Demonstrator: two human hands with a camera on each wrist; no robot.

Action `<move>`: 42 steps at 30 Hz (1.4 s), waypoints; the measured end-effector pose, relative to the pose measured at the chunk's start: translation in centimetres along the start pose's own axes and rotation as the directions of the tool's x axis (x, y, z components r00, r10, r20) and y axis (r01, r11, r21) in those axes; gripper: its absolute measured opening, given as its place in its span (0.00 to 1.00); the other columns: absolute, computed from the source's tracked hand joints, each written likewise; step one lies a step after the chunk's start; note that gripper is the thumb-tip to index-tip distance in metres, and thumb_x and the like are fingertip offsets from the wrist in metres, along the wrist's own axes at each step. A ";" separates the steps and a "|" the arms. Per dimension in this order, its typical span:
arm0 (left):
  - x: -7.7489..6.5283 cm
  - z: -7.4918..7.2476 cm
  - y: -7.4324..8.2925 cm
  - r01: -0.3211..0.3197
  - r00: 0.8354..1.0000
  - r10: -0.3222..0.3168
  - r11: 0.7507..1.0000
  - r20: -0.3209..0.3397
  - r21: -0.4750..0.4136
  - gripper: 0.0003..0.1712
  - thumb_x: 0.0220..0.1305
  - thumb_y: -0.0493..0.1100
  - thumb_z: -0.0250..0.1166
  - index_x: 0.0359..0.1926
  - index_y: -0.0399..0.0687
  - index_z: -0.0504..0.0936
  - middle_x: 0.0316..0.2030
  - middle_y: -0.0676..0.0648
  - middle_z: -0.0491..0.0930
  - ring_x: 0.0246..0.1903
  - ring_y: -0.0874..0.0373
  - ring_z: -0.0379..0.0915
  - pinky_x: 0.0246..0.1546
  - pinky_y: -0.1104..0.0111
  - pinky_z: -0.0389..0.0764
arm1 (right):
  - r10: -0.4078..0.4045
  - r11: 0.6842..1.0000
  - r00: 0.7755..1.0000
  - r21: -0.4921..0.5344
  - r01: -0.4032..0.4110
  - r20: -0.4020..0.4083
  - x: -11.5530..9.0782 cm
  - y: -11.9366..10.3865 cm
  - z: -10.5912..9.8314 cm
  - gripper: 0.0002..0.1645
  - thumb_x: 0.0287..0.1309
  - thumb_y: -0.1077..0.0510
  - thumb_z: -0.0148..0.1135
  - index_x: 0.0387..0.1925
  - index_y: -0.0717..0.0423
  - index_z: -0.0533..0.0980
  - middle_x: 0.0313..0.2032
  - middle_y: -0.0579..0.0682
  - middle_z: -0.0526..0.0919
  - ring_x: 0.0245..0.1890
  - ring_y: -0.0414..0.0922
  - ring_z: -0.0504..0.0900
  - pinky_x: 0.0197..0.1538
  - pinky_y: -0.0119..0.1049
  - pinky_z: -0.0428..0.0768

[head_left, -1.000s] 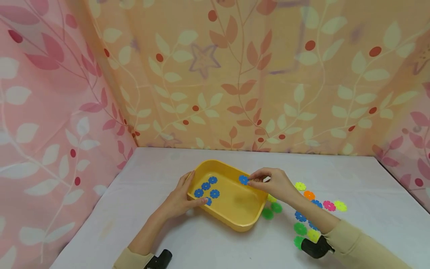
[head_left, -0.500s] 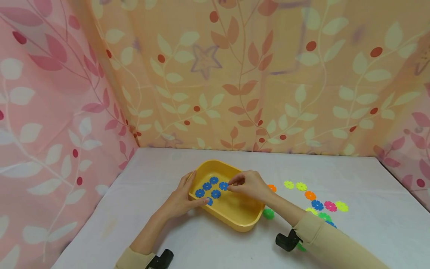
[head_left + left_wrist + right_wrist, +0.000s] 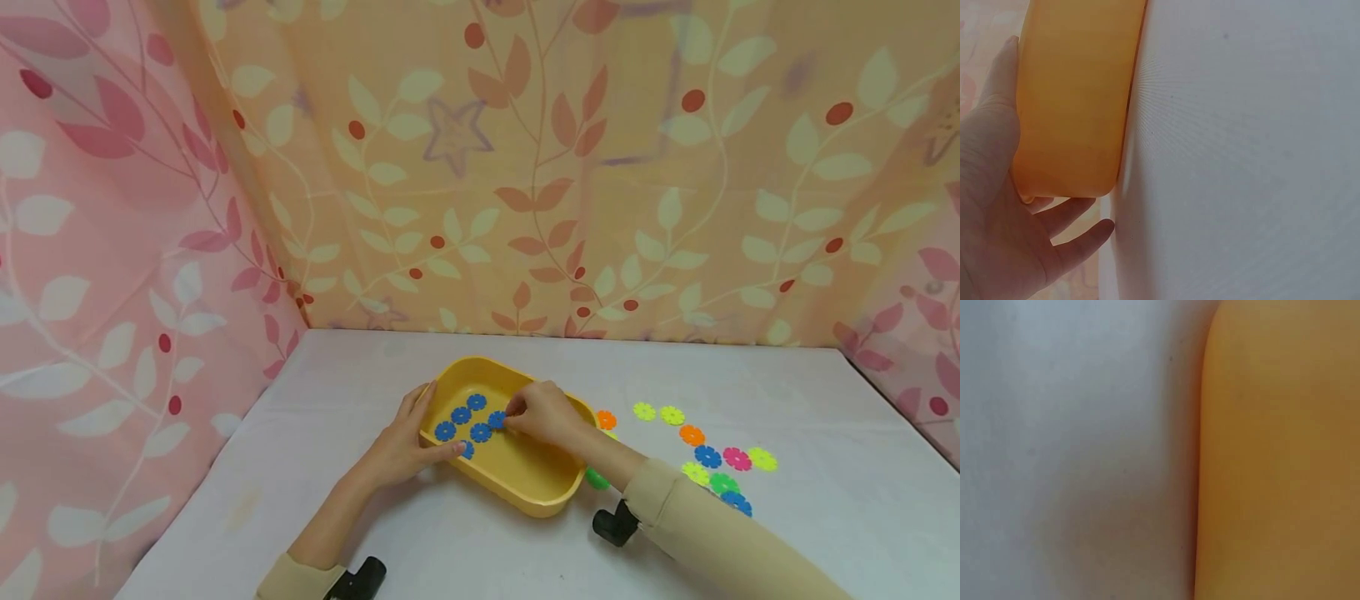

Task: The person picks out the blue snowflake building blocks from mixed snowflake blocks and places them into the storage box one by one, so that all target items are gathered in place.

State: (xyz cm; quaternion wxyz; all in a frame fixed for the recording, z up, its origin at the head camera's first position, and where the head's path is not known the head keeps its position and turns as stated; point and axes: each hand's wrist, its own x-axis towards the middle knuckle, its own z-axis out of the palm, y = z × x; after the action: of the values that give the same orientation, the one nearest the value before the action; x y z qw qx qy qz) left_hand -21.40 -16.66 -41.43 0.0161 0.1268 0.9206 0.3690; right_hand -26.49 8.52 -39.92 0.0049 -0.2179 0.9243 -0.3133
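Observation:
A yellow plastic tub [image 3: 551, 505] sits slantwise on the table. My left hand [image 3: 399, 450] grips its left end, thumb over the near rim; in the left wrist view the fingers of that hand [image 3: 1019, 234] spread around the tub's end wall [image 3: 1079, 106]. Inside the tub, my right hand [image 3: 546, 414] pinches a blue flower-shaped disc [image 3: 496, 420] between thumb and fingertips, close over the floor. Several matching blue discs [image 3: 446, 431] lie at the tub's left end, one partly behind the left thumb. The right wrist view has only the tub's side [image 3: 1285, 450] and table, no fingers.
Right of the tub, flower discs lie scattered on the white table [image 3: 465, 562]: orange [image 3: 692, 435], yellow [image 3: 644, 412], pink [image 3: 737, 459], green [image 3: 724, 482] and blue [image 3: 708, 457]. The right sleeve [image 3: 720, 533] covers part of that area. Patterned curtains [image 3: 540, 167] enclose the table.
My right hand has moved left and down into the tub with the blue disc, bringing it beside the other blue ones. The left hand and tub have stayed in place.

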 end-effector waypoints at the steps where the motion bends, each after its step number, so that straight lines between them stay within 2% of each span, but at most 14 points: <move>1: 0.0 0.0 0.0 0.002 1.000 -0.002 1.000 -0.001 -0.001 0.65 0.50 0.70 0.70 0.78 0.55 0.44 0.75 0.54 0.45 0.66 0.43 0.60 0.63 0.47 0.63 | 0.000 1.000 1.000 -0.015 0.000 -0.003 0.1 0.0 0.1 0.05 0.49 0.58 0.75 0.27 0.54 0.85 0.23 0.40 0.82 0.26 0.38 0.76 0.31 0.30 0.76; 9: 0.0 0.1 0.0 0.008 1.000 -0.008 1.000 0.002 -0.006 0.65 0.50 0.69 0.70 0.78 0.54 0.44 0.75 0.52 0.45 0.66 0.42 0.59 0.64 0.47 0.62 | 0.011 0.997 1.000 -0.072 -0.012 -0.013 0.7 -0.1 0.5 0.06 0.50 0.57 0.76 0.26 0.54 0.84 0.24 0.41 0.82 0.29 0.40 0.75 0.35 0.33 0.76; 17: -0.1 0.0 0.1 -0.003 1.000 0.003 1.000 -0.010 -0.001 0.64 0.51 0.69 0.70 0.78 0.52 0.45 0.75 0.50 0.45 0.66 0.40 0.58 0.63 0.45 0.62 | -0.009 0.999 1.000 -0.047 0.008 -0.017 0.9 0.1 0.9 0.07 0.49 0.60 0.76 0.28 0.57 0.85 0.24 0.43 0.82 0.27 0.38 0.77 0.35 0.31 0.78; 31: -0.2 0.0 0.1 0.027 1.000 -0.027 1.000 0.006 -0.007 0.65 0.50 0.69 0.70 0.78 0.57 0.43 0.75 0.53 0.44 0.67 0.42 0.58 0.64 0.47 0.62 | -0.010 1.000 0.999 -0.005 0.010 -0.038 0.7 0.1 1.0 0.07 0.49 0.60 0.76 0.29 0.59 0.84 0.25 0.44 0.83 0.28 0.38 0.78 0.35 0.30 0.79; 38: -0.1 0.1 0.1 0.021 1.000 -0.021 1.000 0.000 -0.010 0.64 0.50 0.69 0.70 0.78 0.56 0.44 0.75 0.52 0.44 0.67 0.42 0.59 0.63 0.46 0.62 | -0.016 0.996 0.999 0.086 0.020 -0.048 0.1 -0.1 -0.2 0.08 0.55 0.59 0.71 0.36 0.59 0.84 0.27 0.43 0.82 0.30 0.39 0.78 0.33 0.30 0.77; 42: -0.1 0.0 0.0 0.016 1.000 -0.016 1.000 0.001 -0.005 0.65 0.50 0.69 0.70 0.78 0.56 0.43 0.75 0.52 0.44 0.66 0.42 0.59 0.63 0.46 0.62 | 0.020 0.986 0.997 0.165 -0.007 -0.075 -0.7 -0.2 -1.4 0.08 0.57 0.55 0.70 0.37 0.54 0.85 0.29 0.41 0.83 0.30 0.39 0.78 0.34 0.30 0.78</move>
State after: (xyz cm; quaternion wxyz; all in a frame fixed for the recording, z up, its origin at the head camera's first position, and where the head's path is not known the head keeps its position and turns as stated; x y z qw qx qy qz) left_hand -21.26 -16.66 -41.42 0.0200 0.1194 0.9207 0.3711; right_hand -25.96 9.49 -38.72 -0.0102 -0.1984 0.8962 -0.3968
